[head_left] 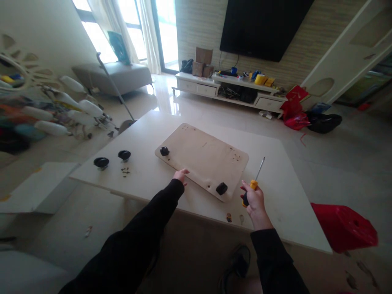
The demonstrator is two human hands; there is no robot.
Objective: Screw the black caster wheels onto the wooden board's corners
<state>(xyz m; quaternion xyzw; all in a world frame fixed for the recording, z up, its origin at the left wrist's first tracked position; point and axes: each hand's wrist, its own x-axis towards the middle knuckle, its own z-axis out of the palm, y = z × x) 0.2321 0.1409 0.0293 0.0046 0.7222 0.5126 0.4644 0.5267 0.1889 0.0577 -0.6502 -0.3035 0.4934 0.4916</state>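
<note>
A light wooden board (203,157) lies flat on a white table (284,196). Two black casters are on the board, one (164,151) at its left corner and one (221,188) at its near corner. My left hand (181,176) rests on the board's near edge, fingers curled down on it. My right hand (255,203) is closed round the orange-and-black handle of a screwdriver (254,181), whose shaft points up and away, just right of the board.
Two loose black casters (101,162) (124,155) and several small screws (125,171) lie at the table's left end. A red plastic stool (343,226) lies on the floor at right. A white TV cabinet (229,92) stands against the far wall.
</note>
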